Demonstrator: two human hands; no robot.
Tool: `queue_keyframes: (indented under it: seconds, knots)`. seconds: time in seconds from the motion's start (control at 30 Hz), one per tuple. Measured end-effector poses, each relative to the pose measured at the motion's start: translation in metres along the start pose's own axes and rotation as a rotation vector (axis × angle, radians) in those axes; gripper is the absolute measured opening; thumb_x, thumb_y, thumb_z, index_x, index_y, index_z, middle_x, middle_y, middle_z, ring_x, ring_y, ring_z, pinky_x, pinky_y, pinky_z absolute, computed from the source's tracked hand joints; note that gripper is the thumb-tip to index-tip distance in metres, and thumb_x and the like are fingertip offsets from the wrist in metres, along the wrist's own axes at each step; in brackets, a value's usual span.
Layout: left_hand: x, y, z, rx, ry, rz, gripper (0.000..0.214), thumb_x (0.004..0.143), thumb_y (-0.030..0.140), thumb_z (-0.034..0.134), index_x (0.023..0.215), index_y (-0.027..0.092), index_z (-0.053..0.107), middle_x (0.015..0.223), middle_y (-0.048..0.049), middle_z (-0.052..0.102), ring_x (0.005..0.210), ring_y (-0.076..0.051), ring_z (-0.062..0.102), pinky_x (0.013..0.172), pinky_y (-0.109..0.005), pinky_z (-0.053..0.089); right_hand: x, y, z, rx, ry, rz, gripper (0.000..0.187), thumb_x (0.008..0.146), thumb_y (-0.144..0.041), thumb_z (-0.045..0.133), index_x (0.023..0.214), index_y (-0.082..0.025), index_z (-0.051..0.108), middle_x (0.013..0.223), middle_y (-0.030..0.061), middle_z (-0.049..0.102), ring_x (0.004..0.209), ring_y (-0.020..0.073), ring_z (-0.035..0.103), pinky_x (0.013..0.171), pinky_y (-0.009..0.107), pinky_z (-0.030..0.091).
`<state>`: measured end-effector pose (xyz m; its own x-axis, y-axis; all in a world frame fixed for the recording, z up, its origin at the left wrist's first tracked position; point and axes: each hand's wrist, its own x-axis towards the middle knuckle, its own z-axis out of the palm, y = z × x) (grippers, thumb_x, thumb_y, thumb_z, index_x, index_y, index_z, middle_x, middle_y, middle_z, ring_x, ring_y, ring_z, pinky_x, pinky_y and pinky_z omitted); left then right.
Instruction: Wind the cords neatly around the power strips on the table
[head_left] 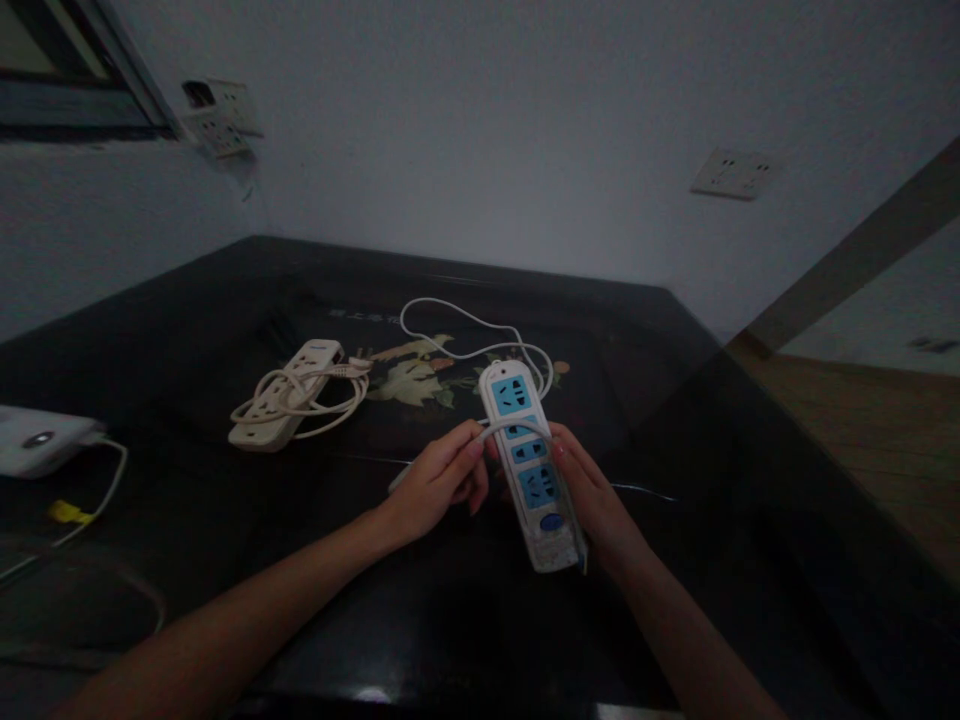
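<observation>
A white power strip (pixel 532 470) with blue socket panels is held tilted over the black table by my right hand (pixel 592 490), whose fingers wrap its right side. Its white cord (pixel 465 353) loops out on the table behind it, and one stretch of cord passes across the strip's face. My left hand (pixel 435 475), left of the strip, pinches that stretch between thumb and forefinger. Below the left hand a pale end, perhaps the plug, pokes out; its shape is mostly hidden.
Left of my hands lies a second white power strip (pixel 262 425) with its cord coiled round it and its plug (pixel 361 360) on top. At the far left is another white device (pixel 41 440) with a cord and yellow tag (pixel 70 513). The black table (pixel 450 640) meets walls behind and left.
</observation>
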<state>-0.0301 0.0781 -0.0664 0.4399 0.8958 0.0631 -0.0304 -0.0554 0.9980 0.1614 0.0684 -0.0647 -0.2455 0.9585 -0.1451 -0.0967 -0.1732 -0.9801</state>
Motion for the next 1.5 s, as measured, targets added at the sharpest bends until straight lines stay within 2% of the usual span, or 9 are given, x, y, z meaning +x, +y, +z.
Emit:
queue_keyframes:
  seconds: [0.13,0.33,0.57,0.73,0.9,1.13,1.3,1.5]
  knots:
    - [-0.001,-0.002,0.001,-0.022,-0.013,0.010,0.031,0.094,0.047,0.036,0.088,0.018,0.045,0.051,0.0056,0.053,0.040,-0.007,0.039,0.039,-0.017,0.023,-0.001,-0.001,-0.002,0.023,-0.038,0.016,0.040,0.086,-0.055,0.051,0.117,-0.029,0.050,0.097,0.0034,0.065,0.085,0.0198,0.064,0.074,0.035,0.051]
    - [-0.001,-0.006,-0.001,-0.005,-0.036,0.029,0.030,0.095,0.046,0.036,0.091,0.018,0.046,0.052,0.0057,0.053,0.039,-0.006,0.039,0.039,-0.016,0.024,-0.005,-0.008,0.002,0.199,-0.170,0.077,0.047,0.084,-0.055,0.055,0.122,-0.029,0.045,0.105,0.0055,0.065,0.077,0.0196,0.066,0.073,0.039,0.051]
    - [-0.004,-0.007,0.000,0.034,-0.052,0.022,0.030,0.095,0.045,0.035,0.094,0.018,0.047,0.056,0.0054,0.053,0.042,-0.006,0.041,0.039,-0.016,0.025,-0.004,-0.011,0.001,0.139,-0.135,0.089,0.046,0.086,-0.054,0.052,0.122,-0.025,0.047,0.095,0.0055,0.068,0.070,0.0188,0.067,0.063,0.033,0.051]
    - [-0.004,-0.005,0.002,0.043,-0.070,0.012,0.029,0.095,0.045,0.036,0.095,0.018,0.047,0.055,0.0054,0.053,0.043,-0.007,0.040,0.039,-0.017,0.024,-0.003,-0.010,0.004,0.129,-0.084,0.095,0.041,0.085,-0.056,0.051,0.111,-0.024,0.053,0.084,0.0031,0.068,0.062,0.0172,0.066,0.056,0.030,0.050]
    - [-0.002,-0.001,0.002,0.040,-0.053,-0.019,0.031,0.093,0.046,0.039,0.090,0.017,0.048,0.053,0.0059,0.051,0.042,-0.006,0.039,0.040,-0.017,0.023,-0.002,-0.009,0.002,0.142,-0.050,0.116,0.045,0.077,-0.060,0.058,0.098,-0.020,0.059,0.077,0.0033,0.070,0.058,0.0167,0.066,0.052,0.027,0.050]
    - [-0.002,0.004,0.000,0.072,-0.049,-0.013,0.038,0.090,0.051,0.041,0.087,0.015,0.053,0.051,0.0056,0.049,0.041,-0.006,0.037,0.040,-0.018,0.026,-0.003,-0.010,-0.001,0.161,-0.068,0.093,0.044,0.076,-0.057,0.061,0.095,-0.017,0.061,0.072,0.0039,0.071,0.054,0.0172,0.067,0.051,0.027,0.051]
    - [-0.003,0.001,-0.004,0.122,-0.131,-0.013,0.047,0.090,0.056,0.039,0.081,0.014,0.058,0.053,0.0036,0.050,0.043,-0.007,0.040,0.042,-0.018,0.029,-0.005,-0.012,-0.001,0.193,-0.136,0.120,0.045,0.076,-0.057,0.058,0.091,-0.015,0.061,0.071,0.0063,0.071,0.053,0.0188,0.067,0.050,0.029,0.052]
    - [-0.003,-0.005,-0.008,0.058,-0.192,0.040,0.053,0.087,0.062,0.041,0.079,0.014,0.061,0.060,0.0001,0.055,0.049,-0.009,0.049,0.046,-0.020,0.035,-0.009,-0.015,0.000,0.269,-0.182,0.160,0.047,0.076,-0.061,0.055,0.091,-0.017,0.062,0.071,0.0059,0.071,0.053,0.0192,0.067,0.049,0.029,0.051]
